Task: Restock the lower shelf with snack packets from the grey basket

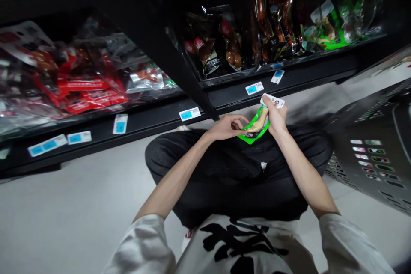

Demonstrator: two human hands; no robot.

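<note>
In front of my knees I hold a green-and-clear snack packet (258,122) with a white top and a pale piece of food, perhaps a drumstick, showing inside. My right hand (277,116) is closed on the packet's white upper end, thumb on top. At its lower left edge my left hand (226,127) pinches the packet between thumb and curled fingers; part of that grip is hidden. Similar green packets (334,30) lie on the shelf at the upper right.
A black shelf (289,70) with price tags (254,88) runs across ahead of me. Dark sausage packs (263,21) and red packs (86,87) fill it, split by a black upright (167,55). A grey crate (359,124) with slotted sides stands close on my right.
</note>
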